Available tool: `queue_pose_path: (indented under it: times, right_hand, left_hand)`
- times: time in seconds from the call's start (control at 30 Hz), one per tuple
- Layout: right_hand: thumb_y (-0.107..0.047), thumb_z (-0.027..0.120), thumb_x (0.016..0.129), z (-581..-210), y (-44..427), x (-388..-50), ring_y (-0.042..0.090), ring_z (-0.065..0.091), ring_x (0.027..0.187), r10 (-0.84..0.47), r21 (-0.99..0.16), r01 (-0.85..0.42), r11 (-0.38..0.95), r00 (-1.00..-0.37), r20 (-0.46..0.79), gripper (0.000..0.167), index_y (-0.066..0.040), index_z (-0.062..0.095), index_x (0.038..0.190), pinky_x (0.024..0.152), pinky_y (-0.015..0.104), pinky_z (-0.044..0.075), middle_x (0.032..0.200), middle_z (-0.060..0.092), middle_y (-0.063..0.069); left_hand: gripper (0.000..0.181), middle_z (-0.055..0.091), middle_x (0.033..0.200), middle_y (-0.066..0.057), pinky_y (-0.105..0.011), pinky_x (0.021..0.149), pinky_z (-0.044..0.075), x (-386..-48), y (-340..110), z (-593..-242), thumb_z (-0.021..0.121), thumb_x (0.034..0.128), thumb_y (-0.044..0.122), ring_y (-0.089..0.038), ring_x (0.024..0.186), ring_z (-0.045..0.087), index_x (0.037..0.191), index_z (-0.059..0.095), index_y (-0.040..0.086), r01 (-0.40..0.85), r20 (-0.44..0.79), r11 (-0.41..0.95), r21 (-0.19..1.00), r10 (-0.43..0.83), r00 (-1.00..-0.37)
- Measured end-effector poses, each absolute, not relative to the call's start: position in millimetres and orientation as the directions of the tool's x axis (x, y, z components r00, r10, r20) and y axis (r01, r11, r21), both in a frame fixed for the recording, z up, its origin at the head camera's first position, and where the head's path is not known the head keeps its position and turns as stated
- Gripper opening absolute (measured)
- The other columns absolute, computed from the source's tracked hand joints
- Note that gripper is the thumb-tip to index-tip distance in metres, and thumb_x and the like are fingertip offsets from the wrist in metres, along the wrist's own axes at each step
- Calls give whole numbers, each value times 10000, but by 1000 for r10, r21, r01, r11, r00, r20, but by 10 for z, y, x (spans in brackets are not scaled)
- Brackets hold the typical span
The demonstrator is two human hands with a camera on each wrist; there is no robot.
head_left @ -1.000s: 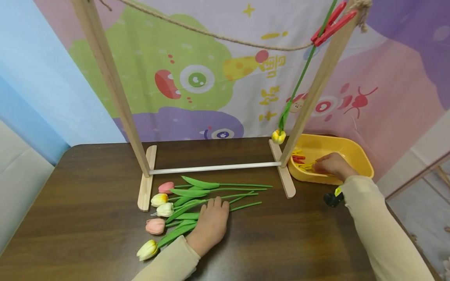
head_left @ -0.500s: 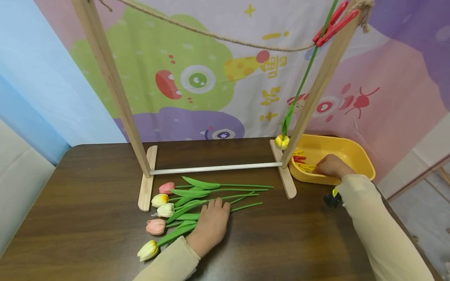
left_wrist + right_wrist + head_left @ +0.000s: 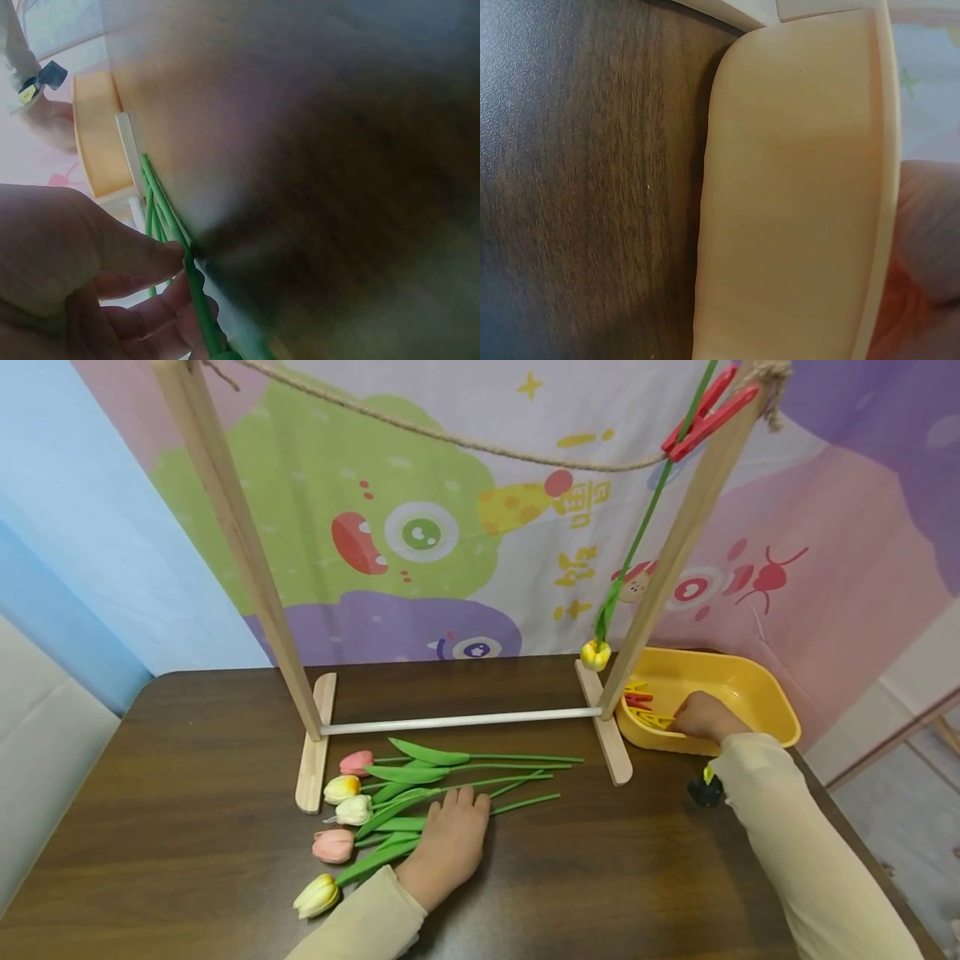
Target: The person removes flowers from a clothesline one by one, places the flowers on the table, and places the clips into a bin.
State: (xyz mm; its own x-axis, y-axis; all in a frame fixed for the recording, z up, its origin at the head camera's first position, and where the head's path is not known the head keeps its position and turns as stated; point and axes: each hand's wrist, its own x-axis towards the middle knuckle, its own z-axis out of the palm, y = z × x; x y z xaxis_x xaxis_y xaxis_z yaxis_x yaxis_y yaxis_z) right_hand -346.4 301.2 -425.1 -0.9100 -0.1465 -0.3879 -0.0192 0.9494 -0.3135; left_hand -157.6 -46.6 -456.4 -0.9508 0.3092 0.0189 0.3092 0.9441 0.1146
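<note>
In the head view my left hand (image 3: 452,839) lies over the stems of several artificial tulips on the table. The left wrist view shows its thumb and fingers pinching a green tulip stem (image 3: 196,292). My right hand (image 3: 707,717) reaches into the yellow plastic basin (image 3: 776,702), beside a yellow clothespin (image 3: 654,720). The basin wall hides its fingertips in the right wrist view, so its grip does not show. A red clothespin (image 3: 639,701) lies further back in the basin. Pink, white and yellow tulip heads, including a pink tulip (image 3: 333,846), point left.
A wooden frame (image 3: 243,543) with a white crossbar (image 3: 461,720) stands behind the tulips. Twine (image 3: 450,439) spans its posts. A red clothespin at upper right holds a yellow tulip (image 3: 596,655) head-down. A patterned cloth (image 3: 420,627) hangs behind the table (image 3: 570,877).
My right hand shifts slightly left and curls lower inside the basin. The hanging tulip sways a little right and back. My left hand stays on the stems.
</note>
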Motion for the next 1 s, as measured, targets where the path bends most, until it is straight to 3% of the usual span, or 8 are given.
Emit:
queue_pose_path:
  times: [0.23, 0.43, 0.53, 0.7, 0.83, 1.0]
  right_hand:
    - [-224, 635, 803, -4223, 3018, -3420, 280, 558, 800, -117, -336, 23, 941, -913, -391, 413, 145, 629, 987, 751, 397, 471, 908, 636, 230]
    - [-306, 569, 890, -4171, 2985, -3324, 335, 550, 927, -58, -410, 102, 906, -931, -361, 545, 151, 531, 1184, 845, 448, 473, 1084, 593, 282]
    - [-321, 533, 924, -4140, 2950, -3249, 329, 555, 949, -49, -458, 95, 884, -955, -293, 534, 124, 521, 1219, 845, 442, 479, 1145, 579, 285]
    - [-366, 493, 950, -4021, 2816, -3079, 294, 577, 896, -21, -537, 64, 841, -988, -150, 483, 61, 587, 1157, 731, 355, 487, 1092, 615, 245]
    - [-402, 478, 954, -3865, 2665, -2956, 275, 586, 867, -16, -576, 23, 817, -998, -62, 479, 23, 610, 1132, 687, 294, 462, 1050, 639, 210]
    - [-392, 481, 956, -3684, 2512, -2832, 287, 600, 888, -9, -620, -35, 784, -999, 45, 449, 2, 627, 1117, 745, 357, 491, 1022, 660, 191]
  left_hand:
    - [203, 562, 993, -138, -432, 700, 472, -1577, -478, -4558, 635, 817, 51, -301, 949, 555, 1014, 585, 49, 309, 11, 941, 140, 310, -951]
    - [168, 566, 1015, -162, -442, 661, 469, -1614, -534, -4553, 612, 840, 53, -312, 906, 559, 1004, 581, 39, 291, -1, 935, 202, 298, -955]
    - [106, 549, 924, -131, -404, 599, 440, -1631, -572, -4556, 613, 856, 76, -288, 832, 547, 950, 575, 48, 294, 29, 927, 233, 295, -955]
    - [97, 535, 845, -97, -391, 562, 424, -1655, -607, -4490, 634, 855, 117, -271, 773, 543, 912, 587, 56, 304, 90, 906, 294, 291, -953]
    - [126, 554, 861, -117, -428, 629, 471, -1709, -648, -4366, 624, 867, 122, -289, 796, 573, 939, 600, 21, 318, 107, 860, 398, 301, -948]
    - [164, 571, 886, -116, -397, 712, 481, -1835, -683, -4199, 592, 900, 144, -241, 784, 577, 990, 605, 8, 300, 108, 806, 511, 286, -952]
